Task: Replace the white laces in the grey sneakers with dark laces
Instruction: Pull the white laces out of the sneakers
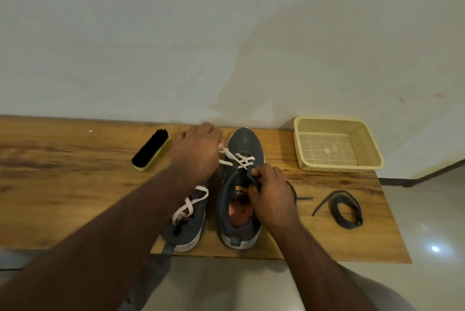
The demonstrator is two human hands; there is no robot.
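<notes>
White lace [237, 159] pinched by left hand [196, 152], right hand [270, 192] on dark lace [254, 182].

Bare wooden tabletop [63, 184] lies open left of the two grey sneakers [239, 197]. A black-bristled, yellow-backed shoe brush [151, 150] blocks the rear left. Between the right sneaker and the coiled dark lace [348, 210] runs a narrow strip. The cream perforated plastic basket [338, 143] occupies the rear right corner.
</notes>
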